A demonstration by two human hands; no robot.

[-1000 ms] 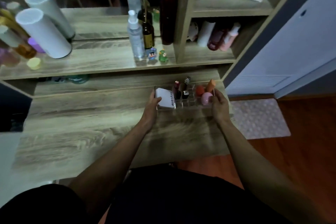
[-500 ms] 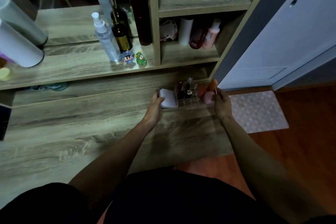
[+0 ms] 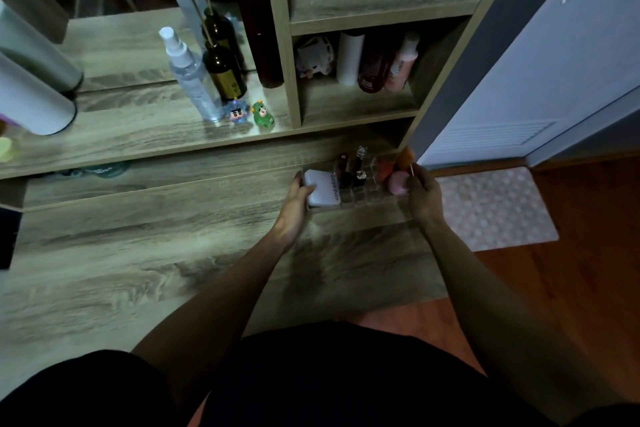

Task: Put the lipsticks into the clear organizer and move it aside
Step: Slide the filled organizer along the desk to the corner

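gripping each end of the clear organizer (image 3: 360,196) on the worktop (image 3: 138,253), left hand (image 3: 296,199) and right hand (image 3: 424,196) clasp it, lipsticks (image 3: 350,170) inside.

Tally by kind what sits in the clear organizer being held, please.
In the clear organizer, held by the left hand and right hand:
White compact: 1
Lipsticks: 2 clear to see
Makeup sponges: 3
Total: 6

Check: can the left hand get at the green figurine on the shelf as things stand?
Probably not right away. The left hand is gripping the left end of the clear organizer, so it's occupied. The path itself looks free: the green figurine stands at the open front of the shelf, nothing before it.
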